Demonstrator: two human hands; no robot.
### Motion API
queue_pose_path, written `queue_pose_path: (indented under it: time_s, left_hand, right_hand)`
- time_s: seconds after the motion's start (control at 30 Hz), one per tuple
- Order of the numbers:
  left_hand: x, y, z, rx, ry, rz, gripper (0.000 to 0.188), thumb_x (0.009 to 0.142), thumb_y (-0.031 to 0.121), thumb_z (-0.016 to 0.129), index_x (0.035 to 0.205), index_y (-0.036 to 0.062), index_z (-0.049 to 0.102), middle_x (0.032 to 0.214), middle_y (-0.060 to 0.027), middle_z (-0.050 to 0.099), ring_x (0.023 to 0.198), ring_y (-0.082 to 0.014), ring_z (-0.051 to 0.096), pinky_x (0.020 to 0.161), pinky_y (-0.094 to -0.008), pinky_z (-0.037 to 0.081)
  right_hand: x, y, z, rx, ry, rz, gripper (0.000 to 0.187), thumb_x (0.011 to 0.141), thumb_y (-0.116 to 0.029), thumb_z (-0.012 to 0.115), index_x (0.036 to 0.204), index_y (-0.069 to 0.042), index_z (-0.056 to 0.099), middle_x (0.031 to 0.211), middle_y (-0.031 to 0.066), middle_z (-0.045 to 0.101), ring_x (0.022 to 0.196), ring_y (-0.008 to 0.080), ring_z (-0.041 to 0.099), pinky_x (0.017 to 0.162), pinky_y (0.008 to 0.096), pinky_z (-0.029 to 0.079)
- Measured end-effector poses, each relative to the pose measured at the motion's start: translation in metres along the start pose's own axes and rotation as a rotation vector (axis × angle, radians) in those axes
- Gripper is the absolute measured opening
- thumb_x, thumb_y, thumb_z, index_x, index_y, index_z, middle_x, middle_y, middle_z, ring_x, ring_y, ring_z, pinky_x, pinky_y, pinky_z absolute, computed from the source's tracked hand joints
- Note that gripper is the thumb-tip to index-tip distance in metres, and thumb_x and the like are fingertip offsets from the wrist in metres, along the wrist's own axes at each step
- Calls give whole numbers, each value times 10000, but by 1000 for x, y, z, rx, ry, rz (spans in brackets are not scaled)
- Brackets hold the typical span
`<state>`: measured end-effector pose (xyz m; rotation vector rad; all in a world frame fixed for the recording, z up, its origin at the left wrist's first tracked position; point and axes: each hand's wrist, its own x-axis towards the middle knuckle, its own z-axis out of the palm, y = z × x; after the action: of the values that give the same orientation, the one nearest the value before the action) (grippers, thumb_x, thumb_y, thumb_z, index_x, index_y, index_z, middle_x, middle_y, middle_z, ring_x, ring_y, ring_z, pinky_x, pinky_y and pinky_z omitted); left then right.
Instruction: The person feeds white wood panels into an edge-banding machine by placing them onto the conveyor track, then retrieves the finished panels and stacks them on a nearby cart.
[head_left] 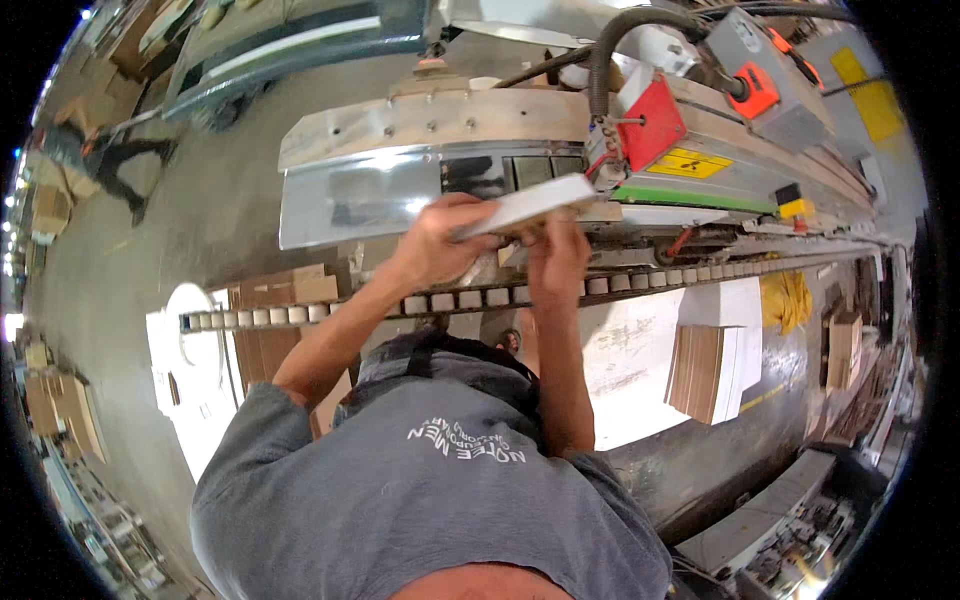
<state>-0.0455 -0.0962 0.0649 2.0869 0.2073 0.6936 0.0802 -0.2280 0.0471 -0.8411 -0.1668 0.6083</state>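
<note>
My left hand (445, 240) is closed on the left end of a short board (535, 205) with a pale, smooth face and a brownish edge. Under its right end, the fingers of my right hand (560, 252) are curled against that brownish edge. The board is tilted, its right end farther from me, and held over the near side of a long machine. Just beyond it lies the machine's shiny metal infeed plate (365, 195). Part of the fingertips is hidden by the board.
A row of small rollers (480, 298) runs along the machine's near side. The machine carries a red cover (650, 120) and a grey control box (760, 75). Stacked panels (705, 372) lie on a white surface (625, 385) at right. Far left, another person (105, 160) is on the floor area.
</note>
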Motion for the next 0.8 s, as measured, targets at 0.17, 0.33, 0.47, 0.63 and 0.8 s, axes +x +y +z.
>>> queue_pose_path:
  time_s: [0.17, 0.33, 0.47, 0.63, 0.8]
  left_hand:
    - [3, -77, -42, 326, 107, 70, 474, 703, 51, 825, 1159, 40, 697, 1102, -194, 661, 982, -395, 636, 837, -438, 549]
    - [13, -97, -59, 632, 224, 207, 454, 631, 105, 851, 1067, 70, 728, 1154, -155, 640, 1058, -380, 579, 919, -494, 462]
    - [4, -101, -70, 671, 346, 96, 479, 606, 160, 861, 1068, 104, 745, 1070, -116, 623, 995, -341, 562, 842, -455, 455]
    - [-9, -114, -77, 608, 351, -5, 420, 638, 140, 864, 1041, 95, 754, 972, -101, 639, 925, -320, 573, 823, -445, 454]
    - [-3, -115, -77, 579, 334, 11, 381, 652, 103, 852, 1017, 64, 750, 923, -110, 642, 883, -324, 580, 802, -445, 455]
  right_hand:
    - [1, 47, 23, -251, -156, 241, 566, 987, -194, 615, 1430, 85, 400, 1274, 182, 588, 1053, 248, 631, 896, 377, 561]
    - [14, 97, 45, -116, -210, 272, 772, 975, -170, 640, 1517, 104, 163, 1414, 275, 456, 1141, 290, 602, 934, 393, 568]
    - [29, 122, 50, -139, -160, 238, 809, 973, -145, 638, 1517, 117, 99, 1447, 315, 391, 1152, 297, 591, 941, 400, 570]
    - [33, 120, 53, -181, -198, 232, 779, 980, -139, 616, 1496, 150, 110, 1427, 322, 411, 1164, 304, 589, 941, 380, 565]
    - [30, 112, 56, -217, -191, 233, 771, 983, -144, 610, 1491, 157, 115, 1434, 332, 403, 1194, 322, 580, 951, 374, 555]
